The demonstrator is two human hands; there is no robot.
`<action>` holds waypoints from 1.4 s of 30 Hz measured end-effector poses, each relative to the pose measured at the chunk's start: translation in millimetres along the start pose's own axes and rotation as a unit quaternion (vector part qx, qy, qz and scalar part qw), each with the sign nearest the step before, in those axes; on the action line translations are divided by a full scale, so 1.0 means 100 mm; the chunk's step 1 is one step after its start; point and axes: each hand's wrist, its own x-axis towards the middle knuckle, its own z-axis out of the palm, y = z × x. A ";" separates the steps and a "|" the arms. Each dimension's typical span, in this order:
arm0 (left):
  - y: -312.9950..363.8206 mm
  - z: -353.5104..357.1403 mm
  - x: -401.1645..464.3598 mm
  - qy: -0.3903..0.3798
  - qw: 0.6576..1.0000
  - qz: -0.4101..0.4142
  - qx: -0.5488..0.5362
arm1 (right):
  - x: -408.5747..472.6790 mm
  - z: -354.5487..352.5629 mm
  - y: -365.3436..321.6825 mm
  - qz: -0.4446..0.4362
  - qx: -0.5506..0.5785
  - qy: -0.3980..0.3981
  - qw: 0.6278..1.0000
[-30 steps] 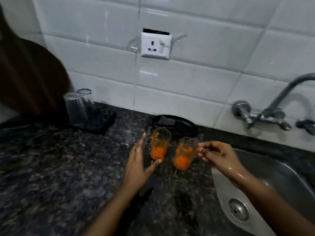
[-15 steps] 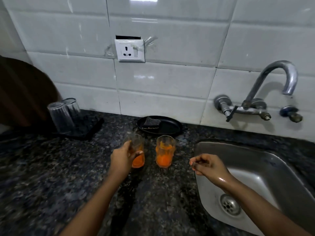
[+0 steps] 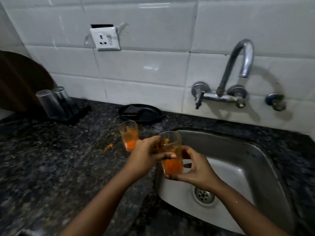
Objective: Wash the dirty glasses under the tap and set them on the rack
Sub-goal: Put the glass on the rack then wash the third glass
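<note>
A glass smeared with orange residue [image 3: 172, 155] is upright over the left edge of the steel sink [image 3: 238, 150]. My left hand [image 3: 146, 155] grips its side and my right hand [image 3: 196, 169] cups its base. A second orange-stained glass [image 3: 129, 133] stands on the dark granite counter just behind my left hand. The curved metal tap [image 3: 238, 62] sticks out of the tiled wall above the sink, with no water visible. At the back left, two clear glasses [image 3: 51, 103] stand upside down on a black rack [image 3: 76, 114].
A black pan [image 3: 153, 114] with a dark scrub pad [image 3: 131, 110] sits against the wall between rack and sink. A wall socket [image 3: 105, 39] is above it. An orange smear [image 3: 109, 146] marks the counter. A brown rounded board [image 3: 18, 82] leans at far left.
My left hand lifted one orange glass off the counter and carried it right to the sink edge, where my right hand took hold of its base. The view shifted right.
</note>
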 end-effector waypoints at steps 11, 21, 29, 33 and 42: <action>0.23 0.89 1.12 -0.011 0.988 -0.135 -0.071 | -0.25 -0.87 0.64 0.147 -0.039 0.217 0.964; 0.33 1.21 2.20 0.077 0.976 -0.181 0.088 | 0.07 -1.12 0.53 0.156 -0.030 0.265 0.951; 0.41 1.16 2.11 0.000 0.894 -0.308 -0.325 | 0.14 -1.14 0.50 0.154 -0.040 0.252 0.955; 0.32 1.11 1.83 -0.052 0.929 -0.262 -0.257 | 0.15 -1.11 0.50 0.137 -0.086 0.246 0.956; 0.68 0.95 1.36 -0.011 0.993 0.070 -0.089 | 0.18 -1.03 0.68 0.124 -0.166 0.216 0.954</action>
